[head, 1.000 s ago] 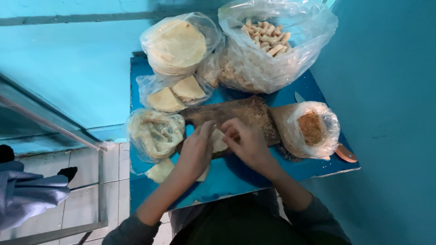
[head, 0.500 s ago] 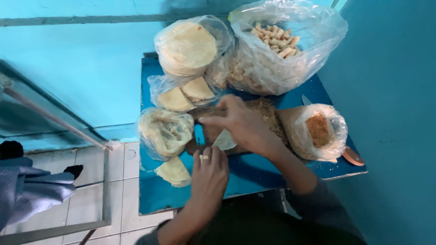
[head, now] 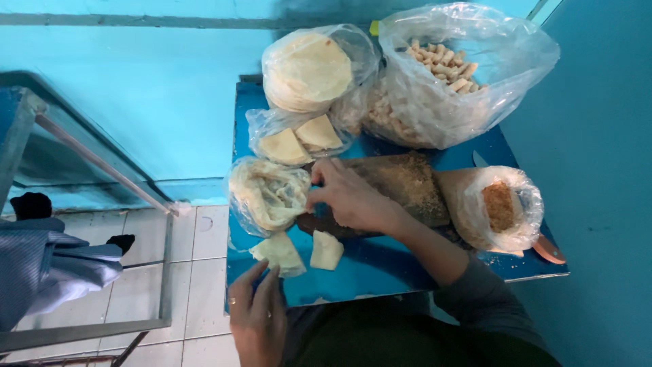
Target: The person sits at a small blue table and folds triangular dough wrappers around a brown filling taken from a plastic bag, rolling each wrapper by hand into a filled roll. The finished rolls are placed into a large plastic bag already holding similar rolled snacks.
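Dough pieces, two pale folded ones [head: 278, 253] [head: 326, 250], lie on the blue table [head: 380, 268] just in front of the wooden cutting board [head: 401, 187], with the left hand [head: 257, 319] touching the left piece, fingers loosely spread and holding nothing. At the board's left end the right hand [head: 350, 197] rests with curled fingers against the open bag of dough scraps [head: 266, 195]; whether it grips anything cannot be told. Behind the board sit a bag of round flatbreads [head: 309, 71] and a bag of small rolls [head: 448, 81], and a bag of brown crumbs [head: 499, 207] lies at its right end

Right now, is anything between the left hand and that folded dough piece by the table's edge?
Nothing visible. The left hand has its fingertips right at the folded dough piece on the blue table; another piece lies beside it.
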